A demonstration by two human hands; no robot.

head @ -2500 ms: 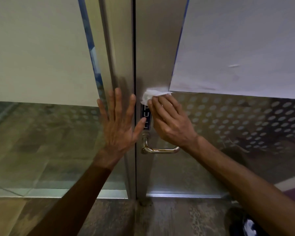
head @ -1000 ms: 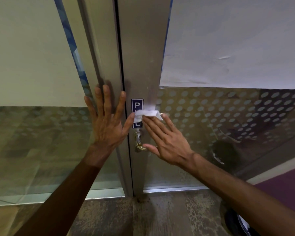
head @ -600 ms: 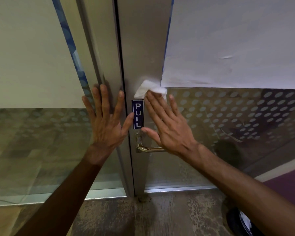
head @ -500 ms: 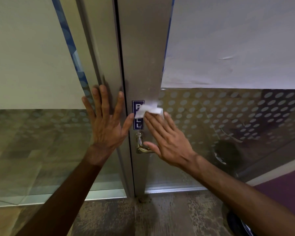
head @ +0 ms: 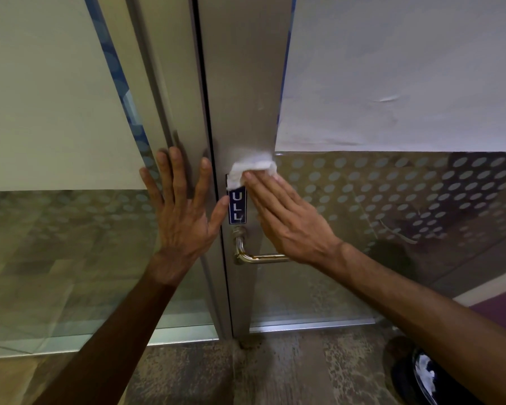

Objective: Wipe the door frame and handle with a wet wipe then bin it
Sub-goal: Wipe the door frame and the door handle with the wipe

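Two bare forearms, no sleeves, no watch, no rings. Left hand (head: pixel 184 217): long fingers, raised tendons across the back, creased knuckles, short nails. Right hand (head: pixel 287 220): same lean build, veins showing behind the knuckles, wrist bone prominent, forearm unclothed beyond it.

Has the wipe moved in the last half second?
Yes. The wet wipe has slid up the door frame; it now covers only the P of the PULL sign.

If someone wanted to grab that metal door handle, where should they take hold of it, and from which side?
Grip the door handle on its horizontal bar, probably coming from the front with fingers wrapping over the top. The bar stands off the door frame on a short post at its left end. The right hand covers its right end.
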